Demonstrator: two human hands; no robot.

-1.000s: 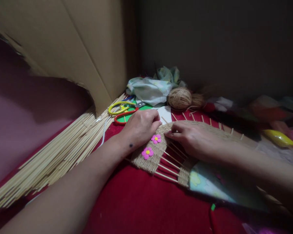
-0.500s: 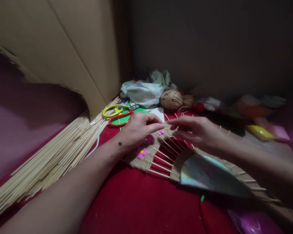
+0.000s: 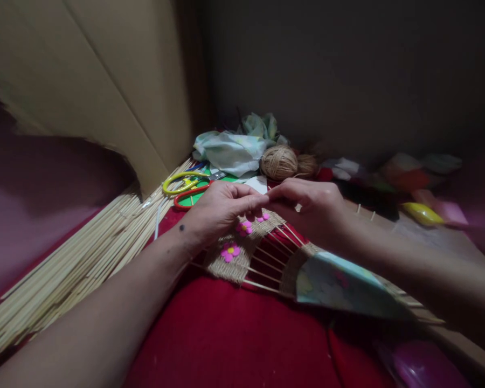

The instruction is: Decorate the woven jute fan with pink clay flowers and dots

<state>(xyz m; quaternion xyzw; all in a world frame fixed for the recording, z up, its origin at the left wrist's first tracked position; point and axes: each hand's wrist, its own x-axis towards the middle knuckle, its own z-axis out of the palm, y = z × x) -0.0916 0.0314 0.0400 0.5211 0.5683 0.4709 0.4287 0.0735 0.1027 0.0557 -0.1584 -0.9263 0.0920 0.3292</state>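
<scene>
My left hand (image 3: 230,207) is closed in a pinch over the woven twine band (image 3: 230,268), its fingertips meeting those of my right hand (image 3: 307,205). Fingers hide whatever lies between them. My right hand is also pinched, above the thin sticks that join the band to an inner woven arc. Pink flowers (image 3: 230,251) with yellow centres sit on the band, with smaller pink pieces (image 3: 262,217) beside my left fingers. Pale patterned fabric (image 3: 339,285) fills the part inside the arc. All of it rests on red cloth (image 3: 226,334).
Scissors (image 3: 178,183) with yellow and red handles lie behind my left hand. Long sticks (image 3: 76,258) are bundled at the left by cardboard (image 3: 145,81). Twine balls (image 3: 278,161) and crumpled fabric (image 3: 234,151) stand behind. A yellow packet (image 3: 422,214) lies at right.
My right hand has moved in to meet my left, and its fingers have closed into a pinch. The whole view has shifted slightly, with objects now farther left.
</scene>
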